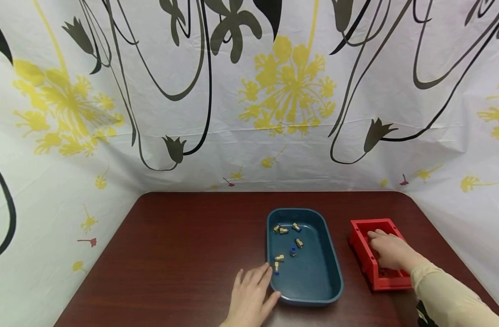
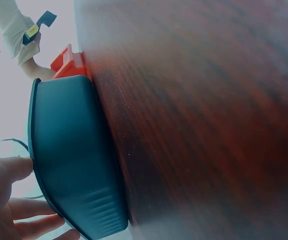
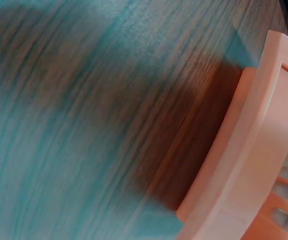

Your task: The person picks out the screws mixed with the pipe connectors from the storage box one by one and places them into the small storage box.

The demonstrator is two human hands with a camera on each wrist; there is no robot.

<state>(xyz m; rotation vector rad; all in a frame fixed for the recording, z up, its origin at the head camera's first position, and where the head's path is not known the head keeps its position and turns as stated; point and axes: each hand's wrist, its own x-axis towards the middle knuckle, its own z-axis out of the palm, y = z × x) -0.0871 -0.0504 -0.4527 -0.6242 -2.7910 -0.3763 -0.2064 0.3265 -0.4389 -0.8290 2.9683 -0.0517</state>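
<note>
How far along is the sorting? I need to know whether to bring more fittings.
Six or so brass fittings already lie in the blue tray. In hand: the right hand reaches into the red bin, while the left hand rests at the tray's near corner. What it grasps, and how many remain in the bin, cannot be seen, so what is left is unclear.

Makeshift recording booth, probably: floral printed sheet (image 1: 249, 91) walls off 9 through 3 o'clock around dark wood-grain table (image 1: 184, 254); small brass fittings (image 1: 283, 230) in blue tray (image 1: 315, 290) suggest light workshop sorting.
</note>
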